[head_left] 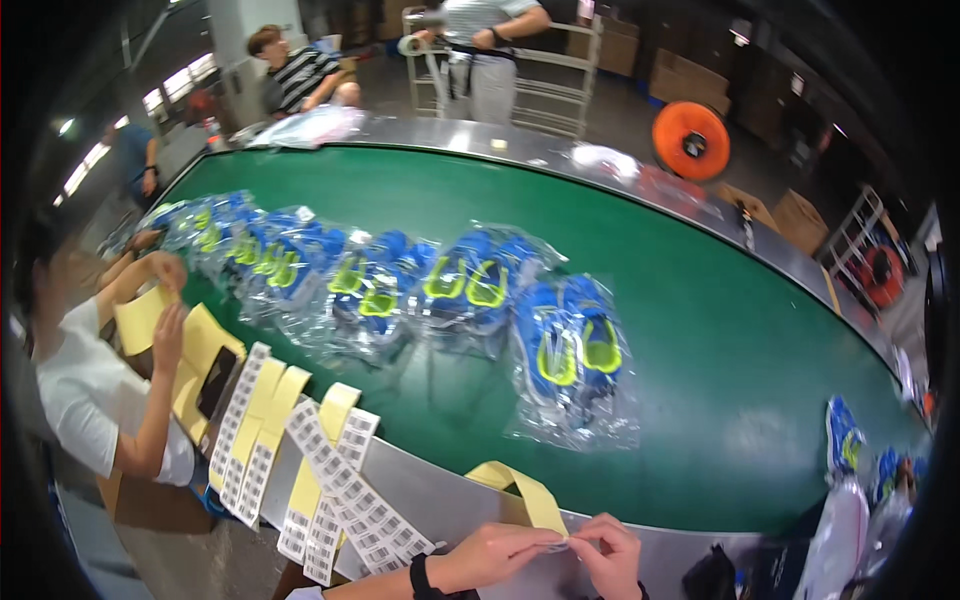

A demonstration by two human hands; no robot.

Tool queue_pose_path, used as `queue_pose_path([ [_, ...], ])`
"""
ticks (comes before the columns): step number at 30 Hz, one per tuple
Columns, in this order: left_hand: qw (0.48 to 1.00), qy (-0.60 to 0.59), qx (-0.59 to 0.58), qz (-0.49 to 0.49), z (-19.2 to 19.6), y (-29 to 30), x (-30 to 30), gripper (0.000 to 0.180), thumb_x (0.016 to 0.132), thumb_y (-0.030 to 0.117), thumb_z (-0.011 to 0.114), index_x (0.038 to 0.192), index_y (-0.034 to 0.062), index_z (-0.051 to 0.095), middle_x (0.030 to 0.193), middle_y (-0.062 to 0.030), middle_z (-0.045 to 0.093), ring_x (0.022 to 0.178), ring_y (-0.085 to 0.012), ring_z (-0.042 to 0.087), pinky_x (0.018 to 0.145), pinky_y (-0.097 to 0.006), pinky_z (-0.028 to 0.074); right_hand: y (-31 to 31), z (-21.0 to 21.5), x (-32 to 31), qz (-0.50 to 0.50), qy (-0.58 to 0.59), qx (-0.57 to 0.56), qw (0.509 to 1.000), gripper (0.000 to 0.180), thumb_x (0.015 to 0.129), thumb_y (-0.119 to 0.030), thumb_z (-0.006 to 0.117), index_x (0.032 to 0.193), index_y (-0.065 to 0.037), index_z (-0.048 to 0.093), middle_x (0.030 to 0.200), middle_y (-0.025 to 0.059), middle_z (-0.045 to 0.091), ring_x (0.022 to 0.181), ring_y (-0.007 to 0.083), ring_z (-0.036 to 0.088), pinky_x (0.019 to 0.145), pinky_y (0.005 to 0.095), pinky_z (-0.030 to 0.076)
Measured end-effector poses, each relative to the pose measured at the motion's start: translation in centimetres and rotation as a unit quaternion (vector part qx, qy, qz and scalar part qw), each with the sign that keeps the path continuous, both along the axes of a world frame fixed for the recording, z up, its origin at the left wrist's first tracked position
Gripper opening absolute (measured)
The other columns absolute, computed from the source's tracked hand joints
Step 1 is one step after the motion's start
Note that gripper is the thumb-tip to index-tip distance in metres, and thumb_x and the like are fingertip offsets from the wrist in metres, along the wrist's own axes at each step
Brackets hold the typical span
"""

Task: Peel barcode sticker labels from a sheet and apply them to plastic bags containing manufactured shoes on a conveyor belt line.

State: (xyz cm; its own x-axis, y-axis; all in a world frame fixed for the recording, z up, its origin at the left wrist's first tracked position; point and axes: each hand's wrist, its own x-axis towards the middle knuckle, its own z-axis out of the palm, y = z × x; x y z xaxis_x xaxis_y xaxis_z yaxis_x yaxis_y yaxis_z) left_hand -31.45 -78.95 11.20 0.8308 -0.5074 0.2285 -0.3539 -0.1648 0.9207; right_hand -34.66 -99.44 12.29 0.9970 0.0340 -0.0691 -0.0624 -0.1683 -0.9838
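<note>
Close to the near edge of the table, my left hand (497,553) pinches the end of a yellow-backed label strip (538,500). The rest of the strip curls up and away to the left, over the metal edge. My right hand (610,556) meets it there, thumb and finger pinched at the same end; the fingers partly hide what lies between them. Beyond my hands, a pair of blue sneakers (566,350) with lime-green linings lies in a clear plastic bag on the green belt. Several more label strips (352,490) with printed barcodes lie left of my left hand.
Several more bagged pairs of blue sneakers (380,280) run in a row toward the far left. A co-worker's arm (155,420) is at the left side, near yellow sheets (205,345). More shoes (845,437) sit at the right end. An orange fan (691,140) stands behind the table.
</note>
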Motion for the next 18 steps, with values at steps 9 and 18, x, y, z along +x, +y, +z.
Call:
queue_pose_path([
  [9,0.920,0.390,-0.029,-0.022,-1.0,0.2,0.2,0.049,0.089,-0.001,0.063,0.134,0.0029,0.045,0.106,-0.0095,0.067,0.093,-0.0126,0.066,0.076,-0.023,0.053,0.6,2.6,2.2,0.062,-0.288,-0.215,0.931,0.013,0.068,0.004,0.072,0.078,-0.001,0.064,0.074,0.0091,0.060,0.067,0.0264,0.057,0.060,0.0357,0.047],
  [18,0.925,0.336,-0.118,0.132,-4.1,0.9,-0.4,0.049,0.089,-0.007,0.058,0.134,-0.0050,0.040,0.116,-0.0141,0.062,0.099,-0.0166,0.064,0.081,-0.025,0.052,-4.7,4.7,19.1,-0.097,-0.209,0.079,0.970,0.042,0.087,0.002,0.058,0.126,-0.003,0.045,0.106,0.0067,0.057,0.087,0.0127,0.054,0.074,0.0255,0.046],
])
